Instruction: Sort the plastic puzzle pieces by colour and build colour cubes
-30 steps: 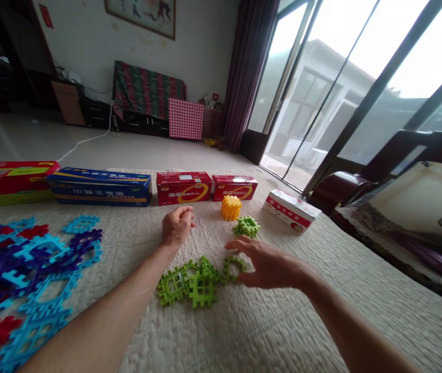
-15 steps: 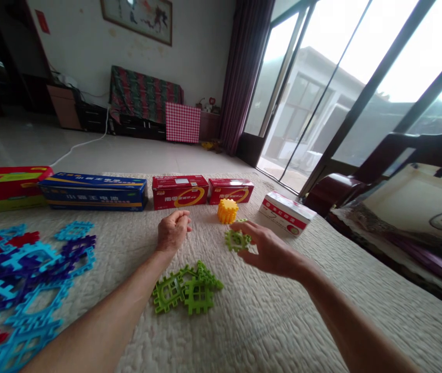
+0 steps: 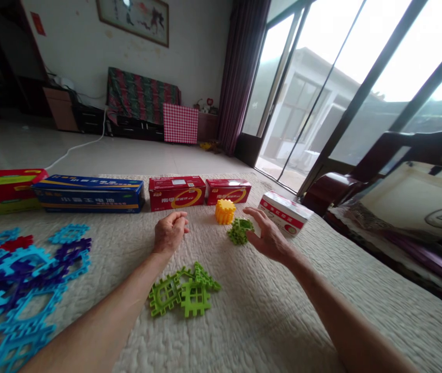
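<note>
The right hand point(image 3: 269, 235) is spread, thumb and fingers apart, with its thumb tip at the right edge of a green stack point(image 3: 239, 231) of notched pieces; whether they touch cannot be told. That stack sits on a pale quilted cloth point(image 3: 260, 311), just in front of a yellow stack point(image 3: 225, 212). The left hand point(image 3: 170, 231) is curled into a loose fist to the left of both stacks, and whether anything is inside it cannot be seen. Nearer the wearer lie loose green pieces point(image 3: 186, 295), overlapping. Behind the yellow stack stand two red boxes point(image 3: 176, 194), with a blue box point(image 3: 89, 196) to their left and a white-and-red box point(image 3: 286, 213) to the right, beyond the right hand. At far left spreads a pile of blue, purple and red pieces point(image 3: 19, 280).
</note>
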`<state>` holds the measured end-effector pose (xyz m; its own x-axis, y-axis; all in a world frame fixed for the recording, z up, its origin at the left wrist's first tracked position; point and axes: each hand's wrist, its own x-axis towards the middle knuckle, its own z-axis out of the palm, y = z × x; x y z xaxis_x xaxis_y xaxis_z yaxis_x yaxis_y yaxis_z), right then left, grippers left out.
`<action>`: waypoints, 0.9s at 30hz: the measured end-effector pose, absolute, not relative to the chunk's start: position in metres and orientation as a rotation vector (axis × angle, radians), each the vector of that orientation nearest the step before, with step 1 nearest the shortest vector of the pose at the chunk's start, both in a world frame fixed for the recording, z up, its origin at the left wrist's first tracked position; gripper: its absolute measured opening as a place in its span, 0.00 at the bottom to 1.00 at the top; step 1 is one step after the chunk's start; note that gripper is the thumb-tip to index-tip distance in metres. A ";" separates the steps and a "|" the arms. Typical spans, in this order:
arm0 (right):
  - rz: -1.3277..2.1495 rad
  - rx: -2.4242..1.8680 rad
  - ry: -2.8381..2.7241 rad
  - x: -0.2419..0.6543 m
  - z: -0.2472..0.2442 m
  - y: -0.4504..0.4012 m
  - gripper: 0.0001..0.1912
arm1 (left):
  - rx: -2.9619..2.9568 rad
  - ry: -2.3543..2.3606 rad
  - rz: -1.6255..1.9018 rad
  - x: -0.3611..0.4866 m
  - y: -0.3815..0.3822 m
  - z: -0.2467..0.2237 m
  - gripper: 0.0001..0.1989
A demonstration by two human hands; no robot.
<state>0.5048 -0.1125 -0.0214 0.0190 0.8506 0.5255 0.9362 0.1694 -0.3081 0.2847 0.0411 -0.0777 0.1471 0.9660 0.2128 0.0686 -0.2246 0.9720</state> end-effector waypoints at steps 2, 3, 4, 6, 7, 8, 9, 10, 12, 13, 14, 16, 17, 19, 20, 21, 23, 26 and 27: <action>-0.183 -1.758 -1.745 0.498 -0.026 -0.111 0.27 | 1.499 1.058 1.221 0.285 0.041 -0.078 0.14; -0.191 -1.802 -1.690 0.495 -0.029 -0.110 0.28 | 1.498 1.058 1.219 0.285 0.042 -0.078 0.14; -0.202 -1.844 -1.641 0.492 -0.033 -0.108 0.30 | 1.497 1.057 1.217 0.285 0.042 -0.078 0.14; -0.222 -1.902 -1.579 0.487 -0.040 -0.105 0.31 | 1.493 1.053 1.214 0.285 0.042 -0.078 0.14; -0.229 -1.918 -1.564 0.486 -0.043 -0.103 0.31 | 1.493 1.051 1.213 0.285 0.041 -0.078 0.14; -0.234 -1.926 -1.557 0.486 -0.045 -0.102 0.30 | 1.492 1.050 1.211 0.285 0.041 -0.077 0.14; -0.238 -1.932 -1.553 0.486 -0.046 -0.101 0.29 | 1.492 1.051 1.208 0.285 0.041 -0.077 0.14; -0.242 -1.936 -1.547 0.486 -0.046 -0.100 0.28 | 1.492 1.053 1.204 0.285 0.041 -0.077 0.14; -0.244 -1.938 -1.534 0.486 -0.046 -0.099 0.27 | 1.493 1.061 1.198 0.285 0.040 -0.076 0.14; -0.240 -1.939 -1.531 0.486 -0.046 -0.099 0.27 | 1.495 1.065 1.197 0.285 0.040 -0.076 0.14; -0.234 -1.942 -1.530 0.486 -0.045 -0.099 0.27 | 1.497 1.066 1.197 0.285 0.040 -0.076 0.15; -0.230 -1.946 -1.527 0.487 -0.045 -0.099 0.28 | 1.500 1.065 1.201 0.285 0.040 -0.076 0.15; -0.233 -1.947 -1.526 0.487 -0.046 -0.099 0.28 | 1.499 1.063 1.203 0.285 0.041 -0.076 0.15; -0.234 -1.949 -1.525 0.487 -0.047 -0.099 0.30 | 1.497 1.061 1.205 0.285 0.041 -0.077 0.15; -0.228 -1.950 -1.528 0.488 -0.048 -0.099 0.31 | 1.497 1.061 1.206 0.285 0.041 -0.077 0.14; -0.217 -1.951 -1.534 0.488 -0.049 -0.099 0.32 | 1.497 1.060 1.207 0.285 0.041 -0.078 0.14; -0.203 -1.952 -1.536 0.489 -0.050 -0.099 0.34 | 1.498 1.058 1.207 0.285 0.041 -0.078 0.14; -0.219 -1.932 -1.468 0.489 -0.051 -0.100 0.44 | 1.497 1.057 1.202 0.285 0.041 -0.078 0.14; -0.219 -1.930 -1.430 0.488 -0.052 -0.101 0.48 | 1.498 1.058 1.201 0.285 0.041 -0.078 0.14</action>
